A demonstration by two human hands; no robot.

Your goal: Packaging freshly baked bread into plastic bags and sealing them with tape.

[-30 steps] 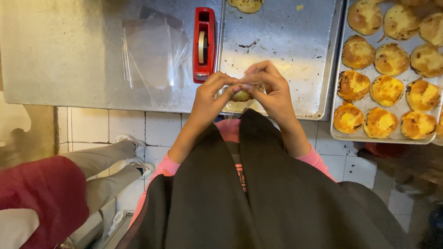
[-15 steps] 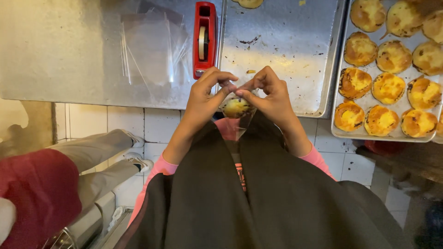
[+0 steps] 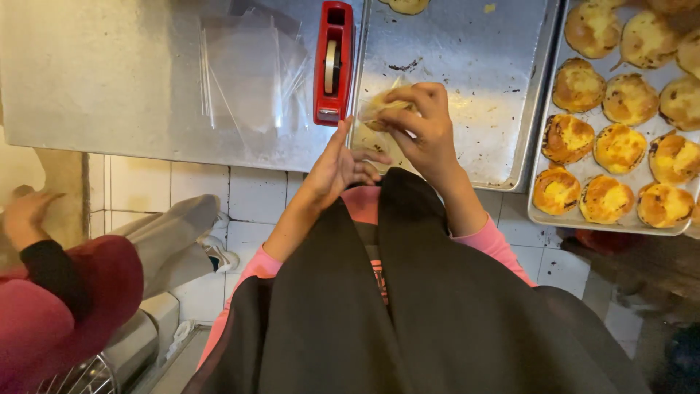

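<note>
Taking the red tape dispenser (image 3: 332, 64) as our landmark, far to its lower left we see another person's hand (image 3: 25, 217) above a red sleeve (image 3: 80, 292). Just left of the dispenser lies a stack of clear bags (image 3: 251, 69) on the steel table (image 3: 95, 73). Directly below the dispenser, our left hand (image 3: 341, 164) is released, fingers spread, holding nothing. Just right of the dispenser, our right hand (image 3: 423, 128) is clenched on a wrapped pastry (image 3: 380, 111), which sticks out leftward from the fingertips, over the empty baking tray (image 3: 467, 66). Farther right of the dispenser sits a tray of golden pastries (image 3: 620, 149).
</note>
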